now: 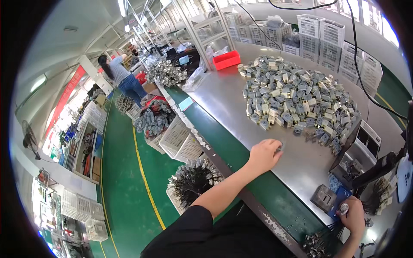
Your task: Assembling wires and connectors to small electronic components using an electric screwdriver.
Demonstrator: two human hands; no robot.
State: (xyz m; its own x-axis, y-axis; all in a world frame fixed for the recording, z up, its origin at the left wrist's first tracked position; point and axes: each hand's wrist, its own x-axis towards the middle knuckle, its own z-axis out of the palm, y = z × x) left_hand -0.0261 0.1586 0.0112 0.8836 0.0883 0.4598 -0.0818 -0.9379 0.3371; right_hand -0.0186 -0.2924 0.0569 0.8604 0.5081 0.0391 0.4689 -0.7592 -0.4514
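My left hand (264, 157) reaches over the metal table, its fingers closed on a small grey part (280, 147) that is mostly hidden by the fingertips. Beyond it spreads a large heap of small grey and cream connector-like pieces (297, 92). At the lower right my right hand (354, 216) is closed round a shiny, round metal part (343, 209). That hand is beside a blue block (340, 201) and a grey metal block (323, 197). Below it, at the bench edge, lie several dark and silvery metal pieces (316, 245).
A dark open box (346, 165) with small parts stands right of the heap. A red bin (226, 60) sits at the table's far side. White crates (180, 139) and a bundle of black leads (193, 182) stand left of the bench. A person (122, 77) works farther off.
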